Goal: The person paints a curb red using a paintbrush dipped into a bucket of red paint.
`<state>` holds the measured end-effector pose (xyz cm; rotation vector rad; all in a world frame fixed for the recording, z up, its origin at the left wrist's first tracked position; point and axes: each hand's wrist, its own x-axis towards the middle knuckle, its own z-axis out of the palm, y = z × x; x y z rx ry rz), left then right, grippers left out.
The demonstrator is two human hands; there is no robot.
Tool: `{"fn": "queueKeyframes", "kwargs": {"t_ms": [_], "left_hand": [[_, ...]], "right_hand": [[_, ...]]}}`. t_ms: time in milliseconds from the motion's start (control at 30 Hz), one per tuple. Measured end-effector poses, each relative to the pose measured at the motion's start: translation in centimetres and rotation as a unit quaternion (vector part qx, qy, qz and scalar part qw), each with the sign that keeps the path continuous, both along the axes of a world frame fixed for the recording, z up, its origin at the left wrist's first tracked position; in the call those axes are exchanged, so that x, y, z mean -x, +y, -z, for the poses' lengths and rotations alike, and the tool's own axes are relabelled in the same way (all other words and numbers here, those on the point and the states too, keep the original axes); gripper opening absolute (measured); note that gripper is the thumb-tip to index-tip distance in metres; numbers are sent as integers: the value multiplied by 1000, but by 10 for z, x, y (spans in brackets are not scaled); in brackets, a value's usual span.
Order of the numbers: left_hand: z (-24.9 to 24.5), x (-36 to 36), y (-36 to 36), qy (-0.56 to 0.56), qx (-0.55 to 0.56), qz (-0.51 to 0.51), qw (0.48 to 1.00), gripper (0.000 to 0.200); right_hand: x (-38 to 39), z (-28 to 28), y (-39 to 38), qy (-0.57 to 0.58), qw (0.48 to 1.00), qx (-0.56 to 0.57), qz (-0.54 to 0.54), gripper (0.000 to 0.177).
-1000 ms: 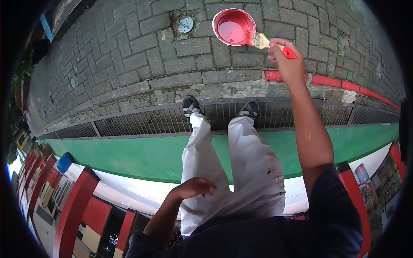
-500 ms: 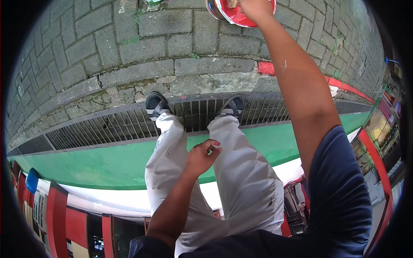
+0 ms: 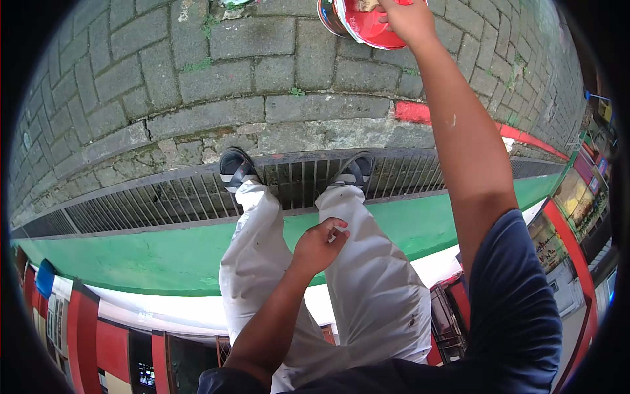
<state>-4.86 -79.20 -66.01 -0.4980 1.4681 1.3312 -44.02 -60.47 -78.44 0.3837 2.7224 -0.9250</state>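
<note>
At the top edge my right hand reaches over a red paint container, its fingers closed on what looks like a paintbrush with pale bristles. The brush lies against the red inside of the container, and the top of both is cut off by the frame. A dark metal can shows just left of the container, partly hidden by it. My left hand hovers above my white trousers, with its fingers curled in and nothing visible in them.
My shoes stand on a metal drain grate. Beyond it runs a stone kerb with a red-painted stretch, then grey paving. Close to my legs is a green painted strip.
The container and my right hand sit slightly lower and further right in view, with more of both showing. My left hand has shifted slightly right and stays curled.
</note>
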Motion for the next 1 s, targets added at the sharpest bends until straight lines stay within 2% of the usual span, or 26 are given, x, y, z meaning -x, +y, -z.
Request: {"fn": "queueKeyframes", "kwargs": {"t_ms": [33,133,233,333,367,467,533,567,700,833,933,1000], "left_hand": [[1,0,1,-1,-1,-3,1000,28],[2,-3,7,-3,-6,-8,1000,28],[3,-3,12,-12,-14,-7,1000,29],[2,-2,15,-22,-23,-2,999,28],[2,-3,16,-24,-25,1,999,27],[4,-3,17,-32,-30,2,999,25],[3,-7,18,-45,-34,-2,998,25],[3,-8,18,-50,-36,-4,998,24],[7,-14,19,-50,-30,0,998,28],[5,-9,20,-60,-23,3,998,28],[5,-8,21,-77,-26,8,997,27],[3,-2,21,-105,-32,24,994,25]], "right_hand": [[-7,-8,3,42,998,54,7,22],[-33,-50,12,6,974,194,117,22],[-71,-76,23,132,975,168,58,26],[-101,-49,41,145,987,68,11,28],[-110,-42,45,90,995,41,30,27],[-116,-47,33,132,966,191,111,30],[-118,-51,35,89,949,249,170,35],[-121,-53,37,69,937,276,200,37],[-145,-60,51,33,816,471,334,46],[-194,-62,79,18,729,582,359,42],[-239,-46,94,-12,747,556,364,39],[-265,-29,94,-42,778,502,376,35]]}}
